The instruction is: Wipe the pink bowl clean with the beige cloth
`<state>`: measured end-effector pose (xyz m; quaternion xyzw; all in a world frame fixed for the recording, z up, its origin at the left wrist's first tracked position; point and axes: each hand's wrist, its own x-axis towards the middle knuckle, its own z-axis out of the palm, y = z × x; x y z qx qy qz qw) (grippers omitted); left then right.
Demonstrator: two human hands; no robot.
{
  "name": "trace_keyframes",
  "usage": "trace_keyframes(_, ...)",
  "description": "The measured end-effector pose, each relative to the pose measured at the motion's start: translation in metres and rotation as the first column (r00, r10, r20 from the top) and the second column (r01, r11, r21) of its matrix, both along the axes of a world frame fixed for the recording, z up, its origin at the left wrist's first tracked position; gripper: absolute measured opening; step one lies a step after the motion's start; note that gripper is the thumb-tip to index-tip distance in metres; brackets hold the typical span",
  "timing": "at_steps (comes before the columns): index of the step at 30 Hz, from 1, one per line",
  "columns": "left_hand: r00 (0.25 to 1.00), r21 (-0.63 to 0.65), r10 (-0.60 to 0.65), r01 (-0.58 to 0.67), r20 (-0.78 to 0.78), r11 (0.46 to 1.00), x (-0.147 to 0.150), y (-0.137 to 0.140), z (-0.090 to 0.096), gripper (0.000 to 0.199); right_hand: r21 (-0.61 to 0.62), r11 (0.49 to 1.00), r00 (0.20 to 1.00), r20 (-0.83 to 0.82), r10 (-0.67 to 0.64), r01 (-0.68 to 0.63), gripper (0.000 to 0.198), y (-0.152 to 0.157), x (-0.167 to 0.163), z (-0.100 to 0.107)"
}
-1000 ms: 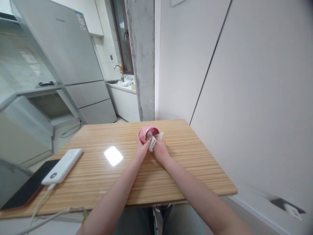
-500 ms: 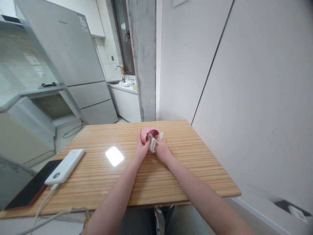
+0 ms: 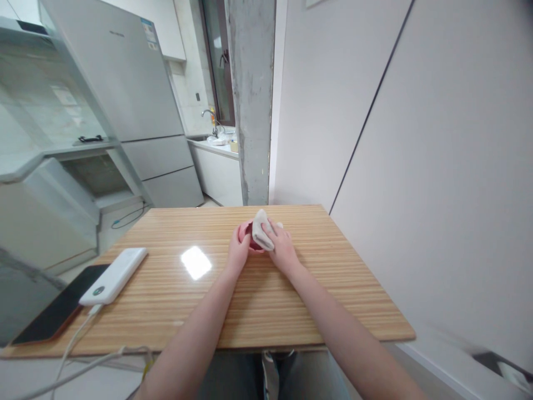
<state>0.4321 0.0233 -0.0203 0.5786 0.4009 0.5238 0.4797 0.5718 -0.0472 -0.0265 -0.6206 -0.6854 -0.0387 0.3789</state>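
Note:
A small pink bowl-like container (image 3: 255, 248) rests on the wooden table (image 3: 325, 311), its opening tilted toward me. My left hand (image 3: 239, 247) grips its left side, thumb at the rim. In my right hand (image 3: 283, 247) is a folded whitish cloth (image 3: 261, 230), pressed by the fingers over the right part of the pink container. The cloth hides much of the container's far and right side, so its full shape does not show.
At the table's left lie a white power bank (image 3: 114, 276) with a cable (image 3: 79, 330) and a flat black tablet-like slab (image 3: 54, 311). A pale wall (image 3: 375, 233) stands on the right. Beyond the table are a grey pillar (image 3: 253, 111) and a fridge (image 3: 125, 83).
My right hand has brought the cloth up from the container's near opening to its upper right side. The container's opening has turned more toward me. The view has shifted slightly.

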Motion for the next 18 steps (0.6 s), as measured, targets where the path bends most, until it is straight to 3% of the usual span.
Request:
trace_keyframes(3, 0.986, -0.067, 0.118, -0.111, 0.118, 0.992, -0.003, 0.003, 0.0, 0.034, -0.046, 0.994, 0.991, -0.098, 0.096, -0.101, 0.066, -0.001, -0.017, -0.006)
trace_keyframes(6, 0.965, -0.106, 0.152, -0.132, 0.212, 0.986, -0.002, 0.002, 0.0, 0.044, 0.022, 0.985, 0.945, -0.282, 0.168, -0.169, 0.068, 0.0, -0.031, -0.012)
trace_keyframes(9, 0.961, -0.184, 0.004, 0.049, 0.278, 0.982, 0.007, -0.003, -0.001, 0.055, 0.178, 0.981, 0.867, -0.473, 0.158, -0.081, 0.054, 0.004, -0.026, -0.015)
trace_keyframes(13, 0.936, -0.365, -0.2, 0.301, 0.29, 0.881, 0.015, -0.012, -0.001, 0.062, 0.292, 0.956, 0.81, -0.565, 0.157, 0.018, 0.031, 0.007, 0.001, -0.011)
trace_keyframes(15, 0.93, -0.422, -0.241, 0.344, 0.279, 0.839, 0.014, -0.014, 0.001, 0.057, 0.274, 0.961, 0.826, -0.533, 0.184, -0.038, 0.028, 0.007, 0.008, -0.009)
trace_keyframes(18, 0.935, -0.398, -0.158, 0.282, 0.317, 0.873, 0.01, -0.013, 0.003, 0.045, 0.243, 0.966, 0.869, -0.456, 0.194, -0.089, 0.032, 0.005, -0.003, -0.008)
